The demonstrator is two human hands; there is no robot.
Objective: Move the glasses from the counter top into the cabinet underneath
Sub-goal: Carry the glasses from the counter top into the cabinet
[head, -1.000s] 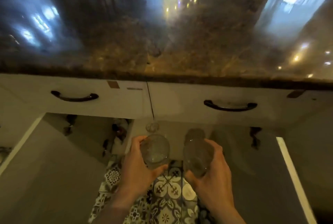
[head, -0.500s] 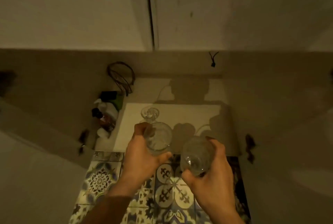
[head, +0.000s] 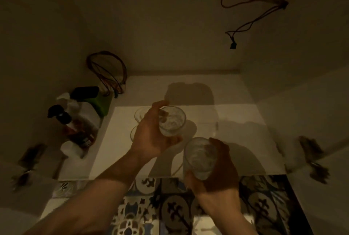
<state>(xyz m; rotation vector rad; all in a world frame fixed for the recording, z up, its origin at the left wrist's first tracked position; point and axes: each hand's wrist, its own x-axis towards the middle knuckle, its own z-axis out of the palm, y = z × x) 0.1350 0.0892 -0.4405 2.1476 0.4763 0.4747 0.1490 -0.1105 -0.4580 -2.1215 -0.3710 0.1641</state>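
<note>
Reaching into the open cabinet (head: 188,87), the left hand (head: 151,136) has its fingers (head: 159,105) clamped around a clear drinking glass (head: 172,120) above the pale cabinet floor. Two more glasses (head: 138,114) stand on that floor just behind this hand, partly hidden by it. The right hand (head: 217,174) grips a second clear glass (head: 200,157) at the front edge of the cabinet, above the patterned floor tiles (head: 170,208). Bottles (head: 79,119) and coiled wires (head: 107,72) occupy the left rear corner.
</note>
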